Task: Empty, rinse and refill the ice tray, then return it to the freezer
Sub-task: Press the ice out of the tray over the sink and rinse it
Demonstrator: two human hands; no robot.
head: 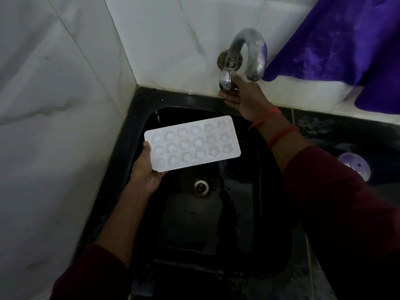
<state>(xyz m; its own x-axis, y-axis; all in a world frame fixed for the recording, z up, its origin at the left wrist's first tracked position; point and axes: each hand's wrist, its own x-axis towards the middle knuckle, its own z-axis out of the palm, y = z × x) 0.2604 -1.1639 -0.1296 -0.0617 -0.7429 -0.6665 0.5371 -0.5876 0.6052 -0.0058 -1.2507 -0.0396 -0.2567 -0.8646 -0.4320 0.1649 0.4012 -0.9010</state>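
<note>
We hold a white ice tray [192, 142] roughly level over a black sink [138, 118], above its back left part. The tray has three rows of small moulds, rounded ones towards the left and star shapes at the right end. They look pale and cloudy, and we cannot tell whether they hold ice, water or nothing. Our left hand [147, 172] grips the tray by its left short end, with the thumb laid on the top edge and the fingers curled underneath. Our right hand [244, 98] reaches to the back wall and closes round the metal tap handle [226, 80], fingers wrapped beneath it. Red threads [279, 135] circle that wrist, and both arms wear dark red sleeves. The curved tap spout [251, 50] arches above the hand. In the sink's wet floor sits a round metal drain [201, 187], below the tray. White tiles [65, 105] cover the walls behind and to the left. A purple cloth [346, 40] hangs at the upper right, and a small round pale object [355, 167] rests on the dark counter to the right.
</note>
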